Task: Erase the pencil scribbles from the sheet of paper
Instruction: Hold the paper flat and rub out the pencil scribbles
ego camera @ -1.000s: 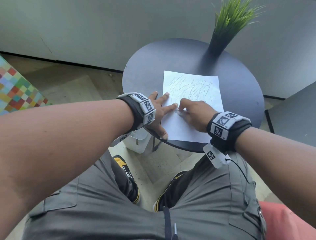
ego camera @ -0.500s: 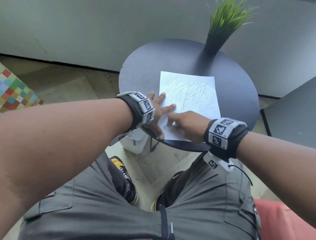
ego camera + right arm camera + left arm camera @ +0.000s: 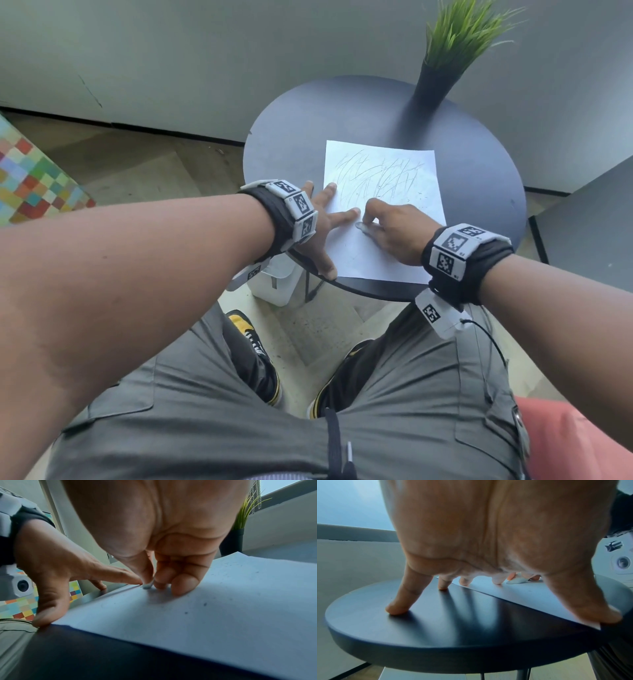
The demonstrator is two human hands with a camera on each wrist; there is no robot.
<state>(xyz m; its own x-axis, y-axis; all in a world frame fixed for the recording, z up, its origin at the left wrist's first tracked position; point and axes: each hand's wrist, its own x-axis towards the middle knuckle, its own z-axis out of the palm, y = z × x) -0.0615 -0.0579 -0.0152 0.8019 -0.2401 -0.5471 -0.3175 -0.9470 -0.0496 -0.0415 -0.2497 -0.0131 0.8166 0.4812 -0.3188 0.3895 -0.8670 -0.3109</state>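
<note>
Since half a second ago, the right hand (image 3: 394, 229) has slid away from the near left corner of the sheet of paper (image 3: 397, 260) toward its middle, just below the pencil scribbles (image 3: 380, 174). The paper lies flat on the round dark table (image 3: 291, 137), its near edge close to the table's rim; scribbles cover its far half, while the near half looks mostly blank with a few dark specks. The right hand pinches a small pale eraser (image 3: 147, 585) between thumb and curled fingers, its tip down on the sheet. The left hand (image 3: 318, 226) is spread, fingers straight, pressing the paper's left edge, with the thumb at the near left corner.

Only the wrist views show the eraser clearly; from the head view it is a pale blur under the thumb. The left wrist view shows two outer fingertips (image 3: 397, 609) resting on bare table rather than paper. A potted grass plant (image 3: 455, 44) stands at the table's far side. Whether faint marks remain under the right hand cannot be made out.
</note>
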